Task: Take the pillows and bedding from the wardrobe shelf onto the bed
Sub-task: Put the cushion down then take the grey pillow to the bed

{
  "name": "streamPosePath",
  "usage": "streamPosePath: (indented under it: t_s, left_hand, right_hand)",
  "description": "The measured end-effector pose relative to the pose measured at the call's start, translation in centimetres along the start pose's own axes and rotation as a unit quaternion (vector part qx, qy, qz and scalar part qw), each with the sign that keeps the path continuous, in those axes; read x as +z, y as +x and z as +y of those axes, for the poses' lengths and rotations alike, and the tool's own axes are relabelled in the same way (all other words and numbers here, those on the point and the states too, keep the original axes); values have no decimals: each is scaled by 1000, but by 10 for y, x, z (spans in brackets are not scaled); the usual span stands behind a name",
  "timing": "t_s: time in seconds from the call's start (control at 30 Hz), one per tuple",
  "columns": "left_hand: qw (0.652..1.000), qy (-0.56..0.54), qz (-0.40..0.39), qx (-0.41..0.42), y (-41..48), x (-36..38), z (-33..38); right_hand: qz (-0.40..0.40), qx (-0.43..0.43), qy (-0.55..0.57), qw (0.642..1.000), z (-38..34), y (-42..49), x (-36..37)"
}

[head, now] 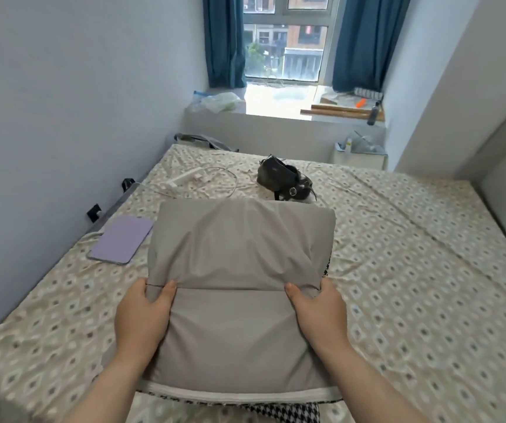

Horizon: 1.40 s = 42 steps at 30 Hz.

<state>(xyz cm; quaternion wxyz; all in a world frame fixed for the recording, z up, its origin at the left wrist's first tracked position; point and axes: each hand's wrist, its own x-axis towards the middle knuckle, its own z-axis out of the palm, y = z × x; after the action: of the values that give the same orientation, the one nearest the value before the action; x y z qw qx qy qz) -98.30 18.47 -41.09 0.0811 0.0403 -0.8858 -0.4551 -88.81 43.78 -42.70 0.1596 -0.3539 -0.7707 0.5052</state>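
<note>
A grey pillow [239,270] is held out in front of me over the bed [413,270], which wears a beige patterned sheet. My left hand [142,319] grips the pillow's left edge, thumb on top. My right hand [322,312] grips its right edge the same way. Under the pillow, a black-and-white houndstooth fabric [282,412] shows at the bottom edge and at the right side. The wardrobe is out of view.
On the bed lie a lilac tablet case [122,239] at the left, a white power strip with cable [184,180], and a dark bag [285,180] in the middle. A wall runs along the left. The window sill [276,109] behind holds clutter.
</note>
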Motion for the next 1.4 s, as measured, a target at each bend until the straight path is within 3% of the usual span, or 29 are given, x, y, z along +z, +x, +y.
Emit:
streamPosePath:
  t_s: [0.27, 0.5, 0.73, 1.27, 1.4]
  left_hand:
    - [992, -12, -118, -49, 17, 119, -74]
    - [982, 24, -172, -67, 39, 208, -157]
    - [969, 78, -223, -75, 46, 246, -217]
    - [905, 190, -368, -101, 79, 220, -211]
    - [921, 146, -356, -56, 90, 199, -150]
  right_hand:
    - [36, 119, -25, 992, 108, 36, 34]
    - [78, 206, -77, 972, 200, 65, 90]
    - [37, 248, -119, 961, 252, 73, 124]
    - [-14, 305, -202, 931, 210, 69, 104]
    - [-6, 250, -146, 957, 144, 62, 77]
